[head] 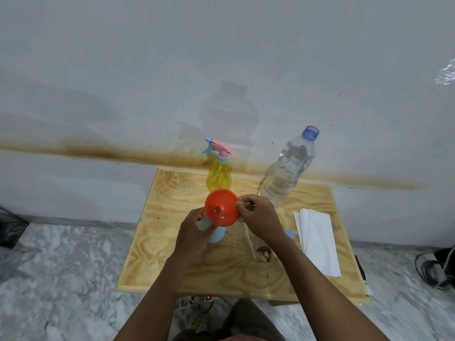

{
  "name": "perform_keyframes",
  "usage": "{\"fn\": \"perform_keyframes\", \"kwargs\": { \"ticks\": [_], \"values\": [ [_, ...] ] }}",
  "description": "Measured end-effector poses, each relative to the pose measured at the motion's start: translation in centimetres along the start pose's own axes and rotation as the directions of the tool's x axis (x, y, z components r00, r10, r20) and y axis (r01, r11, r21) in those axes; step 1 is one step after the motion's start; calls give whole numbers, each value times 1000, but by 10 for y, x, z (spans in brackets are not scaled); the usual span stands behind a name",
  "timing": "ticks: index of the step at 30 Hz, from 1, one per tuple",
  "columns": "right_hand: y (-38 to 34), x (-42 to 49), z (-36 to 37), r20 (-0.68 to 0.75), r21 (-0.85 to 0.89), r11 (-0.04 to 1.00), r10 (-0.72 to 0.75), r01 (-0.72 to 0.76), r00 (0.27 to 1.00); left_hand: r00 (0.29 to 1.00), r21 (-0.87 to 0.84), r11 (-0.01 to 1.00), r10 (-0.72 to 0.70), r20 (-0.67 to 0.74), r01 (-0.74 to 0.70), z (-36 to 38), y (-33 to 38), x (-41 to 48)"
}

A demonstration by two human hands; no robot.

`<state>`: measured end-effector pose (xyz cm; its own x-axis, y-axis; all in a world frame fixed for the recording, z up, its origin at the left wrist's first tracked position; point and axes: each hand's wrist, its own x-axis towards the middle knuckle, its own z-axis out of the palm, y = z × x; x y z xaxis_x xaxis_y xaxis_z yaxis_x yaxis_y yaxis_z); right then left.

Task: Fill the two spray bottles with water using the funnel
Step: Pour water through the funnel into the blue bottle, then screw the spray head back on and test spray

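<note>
Two grips at once: my left hand (194, 232) is wrapped round the blue spray bottle (218, 233), my right hand (258, 217) pinches the orange funnel (221, 207) by its rim over the neck; the uncapped water bottle (283, 173) stands just beyond, nearer my right

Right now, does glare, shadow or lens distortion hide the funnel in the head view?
Head view: the orange funnel is evenly lit, sharp, no glare; a faint bottle-shaped shadow falls on the wall behind, and the wide lens bows the brown stain line.
</note>
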<state>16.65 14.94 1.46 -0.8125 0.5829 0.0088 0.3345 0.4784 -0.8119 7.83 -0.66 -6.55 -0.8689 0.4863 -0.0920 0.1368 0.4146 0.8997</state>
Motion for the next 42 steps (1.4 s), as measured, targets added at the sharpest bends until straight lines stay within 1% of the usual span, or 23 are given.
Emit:
{"fn": "perform_keyframes", "kwargs": {
  "ticks": [2,4,5,9,11,15,17,20,26,27,28,30,32,33,34,36,38,40,42],
  "values": [
    [5,-5,-9,-78,77,996,40,-34,996,1000,-5,1000,24,10,-24,0,-1,0],
    [16,-10,-21,-129,152,983,125,-105,984,1000,-24,999,30,8,-30,0,-3,1],
    [24,-13,-26,-144,162,975,178,-155,973,1000,-30,999,29,6,-29,0,-4,2],
    [71,-26,-39,-161,80,927,376,-368,913,1000,-9,1000,21,5,-21,1,-3,4],
    [94,-29,-38,-167,34,893,447,-448,879,1000,2,1000,17,9,-17,1,-3,5],
    [116,-26,-32,-168,-82,829,535,-553,828,999,-8,1000,29,35,-28,-1,-2,7],
    [121,-23,-29,-147,-130,809,556,-573,818,998,-36,999,12,56,-10,-2,-1,7],
    [127,-20,-24,-113,-173,812,546,-557,830,998,-55,998,-13,69,17,-2,1,8],
    [134,-19,-18,-129,-222,802,540,-555,832,997,-60,998,-23,79,28,-3,-2,10],
    [132,-19,-18,-169,-237,813,505,-532,847,996,-65,997,-26,84,32,-4,-2,10],
    [129,-19,-19,-228,-262,835,434,-484,872,996,-72,997,-31,89,37,-4,-2,11],
    [117,-15,-19,-303,-347,876,233,-335,924,994,-85,995,-45,95,53,-5,-1,11],
    [105,-2,-14,-262,-430,886,61,-173,963,993,-80,994,-62,98,70,-6,1,12],
    [98,7,-9,-211,-455,882,26,-121,977,993,-74,994,-70,100,78,-6,2,12],
    [92,18,-4,-152,-473,876,26,-95,988,992,-70,994,-78,102,85,-7,3,12],
    [81,39,8,-6,-544,833,113,-98,994,991,-70,993,-92,102,100,-7,5,13],
    [77,54,20,118,-678,734,174,-49,978,991,-64,992,-102,92,108,-6,5,12],
    [76,63,29,176,-788,616,230,-3,957,991,-46,993,-108,80,112,-5,3,11],
    [79,70,36,191,-830,558,280,2,941,992,-12,995,-102,69,104,-4,1,11]
  ]
}}
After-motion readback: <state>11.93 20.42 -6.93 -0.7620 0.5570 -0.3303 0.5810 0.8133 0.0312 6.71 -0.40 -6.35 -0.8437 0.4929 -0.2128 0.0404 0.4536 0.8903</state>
